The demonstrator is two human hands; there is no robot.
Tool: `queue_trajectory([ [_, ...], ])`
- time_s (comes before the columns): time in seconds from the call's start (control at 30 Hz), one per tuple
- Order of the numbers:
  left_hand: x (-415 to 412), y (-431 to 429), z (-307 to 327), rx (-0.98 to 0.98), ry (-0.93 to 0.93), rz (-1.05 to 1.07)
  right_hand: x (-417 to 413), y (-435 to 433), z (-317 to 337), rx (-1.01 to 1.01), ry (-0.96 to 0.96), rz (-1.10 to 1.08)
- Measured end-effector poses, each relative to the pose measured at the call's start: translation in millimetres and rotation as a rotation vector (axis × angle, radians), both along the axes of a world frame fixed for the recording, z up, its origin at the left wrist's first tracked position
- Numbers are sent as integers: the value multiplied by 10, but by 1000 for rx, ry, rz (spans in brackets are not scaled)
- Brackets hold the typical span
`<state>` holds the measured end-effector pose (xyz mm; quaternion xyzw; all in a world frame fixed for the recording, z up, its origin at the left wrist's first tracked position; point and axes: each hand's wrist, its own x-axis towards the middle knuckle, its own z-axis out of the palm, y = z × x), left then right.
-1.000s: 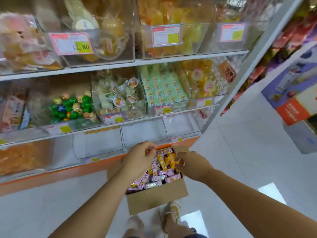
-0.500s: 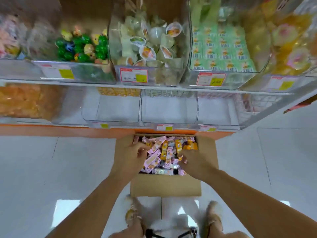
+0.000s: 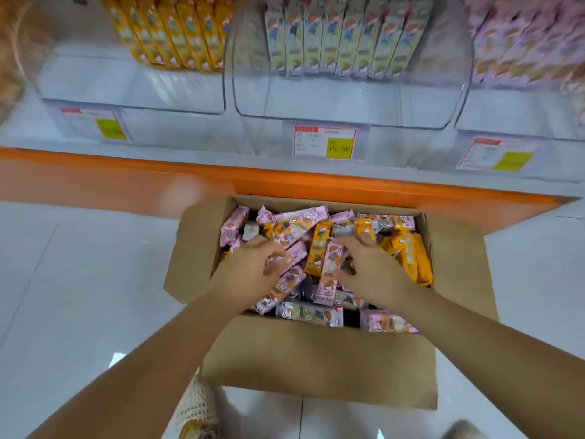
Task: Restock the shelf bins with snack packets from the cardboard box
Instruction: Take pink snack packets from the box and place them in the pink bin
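Cardboard box (image 3: pixel 316 359): brown corrugated card, matt and unprinted, a little rough at the flap edges.
Snack packets (image 3: pixel 297 229): thin plastic film wrappers, glossy and crinkled, printed in pink, orange and silvery grey.
Bins (image 3: pixel 348 103): clear hard plastic, smooth, with a shine along the curved fronts.
Price labels (image 3: pixel 324 142): matt printed paper, white with a yellow patch, behind clear plastic holders.
Shelf base (image 3: pixel 285 182): orange, smooth, faint sheen; material cannot be told.
Floor (image 3: pixel 79 280): pale tiles, smooth and very glossy, mirroring the light.
Shoe (image 3: pixel 194 403): cream open-knit cloth, coarse.
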<state>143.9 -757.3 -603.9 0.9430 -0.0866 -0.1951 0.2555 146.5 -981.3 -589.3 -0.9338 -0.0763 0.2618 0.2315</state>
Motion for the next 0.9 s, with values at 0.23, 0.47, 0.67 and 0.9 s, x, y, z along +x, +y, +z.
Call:
queue_trajectory([
  [0.23, -52, -17, -475, 149, -54, -216, -155, 125, -541, 91, -160, -47],
  [0.47, -316, 17, -534, 339, -157, -331, -321, 246, -513, 233, -196, -248],
  [0.67, -505, -35, -598, 209, -133, -240, -474, 214, -431, 262, -230, -347],
  [0.9, -456, 35, -321, -78, -99, -82, -584, 175, -221, 374, -232, -406],
])
